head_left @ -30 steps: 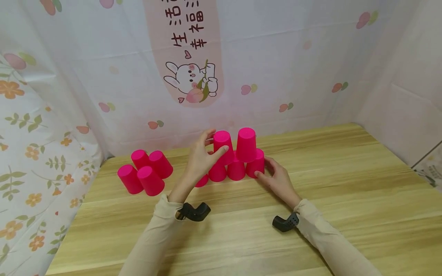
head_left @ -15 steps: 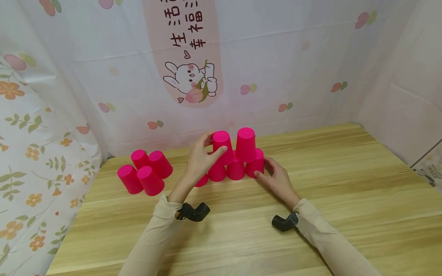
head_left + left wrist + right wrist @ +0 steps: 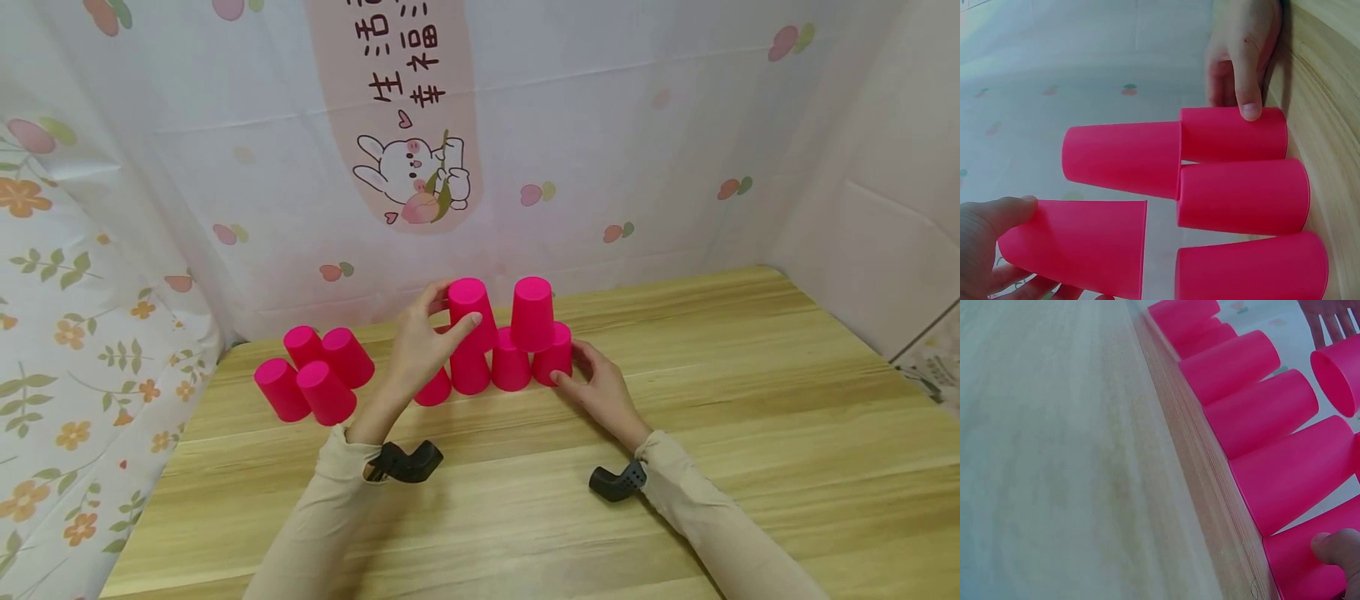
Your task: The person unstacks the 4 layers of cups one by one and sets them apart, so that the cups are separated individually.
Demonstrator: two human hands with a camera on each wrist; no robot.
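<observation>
Spreading below, the table bears a row of cups between left hand and right hand, plus a cluster left of both. The left curls round a raised cup; the right grips the row's end cup. The left wrist view shows a gap under the raised cup that the head view hides.

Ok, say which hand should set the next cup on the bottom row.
Likely the left hand: it holds a cup just above the bottom row, while the right hand is occupied gripping the row's end cup.
</observation>
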